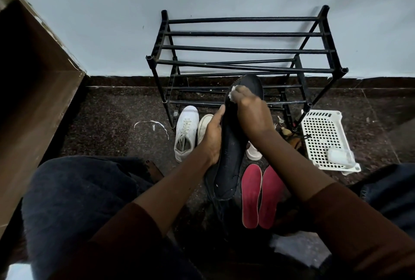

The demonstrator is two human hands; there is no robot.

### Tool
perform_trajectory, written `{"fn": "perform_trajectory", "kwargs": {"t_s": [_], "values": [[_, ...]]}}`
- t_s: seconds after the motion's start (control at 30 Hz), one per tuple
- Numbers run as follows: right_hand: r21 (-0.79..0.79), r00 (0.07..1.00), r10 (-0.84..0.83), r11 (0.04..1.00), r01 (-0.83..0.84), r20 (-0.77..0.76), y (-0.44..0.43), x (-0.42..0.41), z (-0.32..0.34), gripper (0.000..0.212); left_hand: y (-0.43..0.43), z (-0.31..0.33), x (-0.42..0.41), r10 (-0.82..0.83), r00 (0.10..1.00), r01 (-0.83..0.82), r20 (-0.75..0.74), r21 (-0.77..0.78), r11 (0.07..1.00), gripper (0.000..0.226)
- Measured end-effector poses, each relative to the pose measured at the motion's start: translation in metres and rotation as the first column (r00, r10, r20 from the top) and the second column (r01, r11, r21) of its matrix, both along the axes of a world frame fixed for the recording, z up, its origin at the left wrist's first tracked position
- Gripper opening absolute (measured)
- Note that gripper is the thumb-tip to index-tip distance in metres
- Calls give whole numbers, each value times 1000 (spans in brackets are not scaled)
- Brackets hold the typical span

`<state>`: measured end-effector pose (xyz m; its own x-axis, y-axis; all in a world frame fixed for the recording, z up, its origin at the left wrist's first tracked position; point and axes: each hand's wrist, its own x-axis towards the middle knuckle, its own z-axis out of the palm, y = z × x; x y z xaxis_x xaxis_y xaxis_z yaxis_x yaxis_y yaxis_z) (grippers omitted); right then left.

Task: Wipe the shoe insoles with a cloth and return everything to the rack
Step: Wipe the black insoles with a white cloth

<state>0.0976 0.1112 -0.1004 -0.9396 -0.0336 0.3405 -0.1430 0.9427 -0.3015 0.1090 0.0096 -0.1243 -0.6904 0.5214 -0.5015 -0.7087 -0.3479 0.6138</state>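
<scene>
left hand [213, 138] is wrapped around the left edge of a black insole [233, 145], thumb up along the side, fingers curled behind it where i can't see them. the insole is held up off the floor [112, 122], toe end pointing toward the rack [244, 59], heel end down near the knees. right hand [251, 115] is on top of the insole's toe half, fingers bunched closed over a white cloth [233, 94] and pressing it flat on the surface. only a bit of cloth peeks out on the left side of the fingers, kinda blurry there.

two red insoles [260, 196] lie side by side on the floor just right of the black one's heel, touching or nearly touching each other. a white sneaker [185, 133] sits on the floor at the rack's front left leg, and another pale shoe [204, 124] is right beside it, mostly hidden behind the left hand. a third pale shoe tip [253, 152] shows under the right wrist.

the rack is black, against the wall, bars bare. a white basket [323, 136] sits on the floor by the rack's front right leg, with a clear bottle [340, 156] lying at its near right corner. a brown box [33, 100] fills the left side.
</scene>
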Motion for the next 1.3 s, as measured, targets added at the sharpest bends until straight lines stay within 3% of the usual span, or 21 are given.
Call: {"fn": "perform_trajectory", "kwargs": {"t_s": [0.17, 0.33, 0.47, 0.63, 0.77, 0.83, 0.93, 1.03, 1.17, 1.3], "values": [[-17, 950, -312, 950, 313, 8, 10, -15, 12, 19, 4, 0, 1, 0, 1000, 0, -1, 4, 1000, 57], [-141, 879, -473, 868, 476, 55, 2, -20, 11, 25, 6, 1, 8, -55, 998, 55, -28, -30, 998, 59], [-262, 915, -400, 890, 373, -54, -4, -21, 4, 22, 5, 1, 9, -36, 991, 28, -126, -65, 998, 51], [-294, 970, -174, 948, 119, -171, 3, -10, -13, 21, 2, 3, 12, -61, 984, 46, -167, -93, 995, 53], [-178, 987, -33, 984, 5, -155, 15, -3, -12, 33, 5, 4, 12, -43, 993, 40, -111, -26, 999, 55], [-118, 991, -87, 990, 75, -98, 21, -3, -6, 37, 6, 5, 12, -53, 993, 51, -107, -22, 998, 56], [-51, 949, -314, 949, 312, -35, 26, -6, 3, 29, 6, 7, 14, -102, 986, 98, -132, -36, 995, 65], [-95, 896, -445, 891, 443, 2, 21, -8, 7, 20, 5, 6, 16, -135, 984, 131, -118, -42, 990, 69], [-288, 905, -416, 881, 375, -93, 15, -13, 4, 18, 3, 2, 14, -135, 986, 129, -94, -62, 990, 60], [-314, 919, -289, 928, 200, -268, -3, -9, 1, 19, 5, 4, 13, -104, 993, 101, -51, -55, 993, 62]]}}
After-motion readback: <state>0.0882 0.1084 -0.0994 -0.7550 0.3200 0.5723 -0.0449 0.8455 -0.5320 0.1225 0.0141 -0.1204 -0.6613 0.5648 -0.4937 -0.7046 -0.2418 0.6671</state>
